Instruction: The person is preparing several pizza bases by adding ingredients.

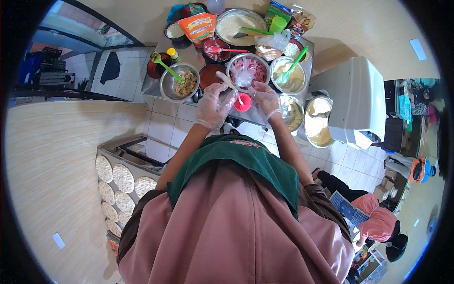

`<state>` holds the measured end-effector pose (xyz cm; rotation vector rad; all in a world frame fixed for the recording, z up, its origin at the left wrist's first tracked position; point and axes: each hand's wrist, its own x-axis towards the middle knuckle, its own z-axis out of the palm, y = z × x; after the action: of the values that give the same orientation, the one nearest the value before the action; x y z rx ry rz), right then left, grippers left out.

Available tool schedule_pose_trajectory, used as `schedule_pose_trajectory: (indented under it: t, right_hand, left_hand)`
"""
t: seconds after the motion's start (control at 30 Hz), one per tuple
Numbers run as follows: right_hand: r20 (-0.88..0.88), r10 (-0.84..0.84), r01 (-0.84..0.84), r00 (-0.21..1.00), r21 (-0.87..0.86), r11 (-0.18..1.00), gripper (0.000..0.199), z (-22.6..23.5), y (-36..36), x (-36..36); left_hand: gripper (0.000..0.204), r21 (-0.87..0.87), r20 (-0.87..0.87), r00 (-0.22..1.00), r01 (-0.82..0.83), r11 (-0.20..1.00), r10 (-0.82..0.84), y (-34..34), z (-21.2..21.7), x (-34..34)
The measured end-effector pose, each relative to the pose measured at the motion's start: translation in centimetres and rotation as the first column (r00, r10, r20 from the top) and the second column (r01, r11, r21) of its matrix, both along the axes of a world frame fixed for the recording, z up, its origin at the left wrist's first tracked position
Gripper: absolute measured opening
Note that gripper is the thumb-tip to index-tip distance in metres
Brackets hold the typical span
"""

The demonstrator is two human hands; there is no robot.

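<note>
Both my hands wear clear plastic gloves over the table's near edge. My left hand [213, 105] is closed on a long whitish strip [229, 81], whose material I cannot make out. Its lower end hangs over a small pink-red cup [242, 102]. My right hand [265, 99] is to the right of the cup, fingers partly curled and apart, with nothing visible between them. Just beyond my hands, a steel bowl [268, 66] holds pink chopped pieces, with clear plastic [242, 78] lying on top.
Left stands a steel bowl [163, 85] of brown chunks with a green spoon [166, 67]. Right are bowls of pale mixture [289, 75] and a white machine [357, 104]. Farther back sit a large cream-filled bowl [236, 23] and an orange packet [197, 27]. Another person [373, 213] is at lower right.
</note>
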<state>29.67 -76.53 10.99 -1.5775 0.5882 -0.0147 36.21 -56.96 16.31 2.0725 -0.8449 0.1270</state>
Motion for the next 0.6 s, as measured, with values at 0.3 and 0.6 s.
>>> schedule_pose_trajectory:
  t: [0.3,0.6]
  right_hand:
    - [0.014,-0.271,0.252,0.962,0.328,0.91,0.045,1.8,3.0,2.0]
    - [0.08,-0.035,0.046,0.996,-0.139,0.989,0.046,0.8,2.6,4.3]
  left_hand:
    - [0.04,0.095,-0.21,0.923,0.349,0.932,-0.324,-2.7,0.6,-2.5]
    - [0.023,0.218,-0.067,0.916,0.401,0.89,-0.397,-3.2,-3.2,-2.8]
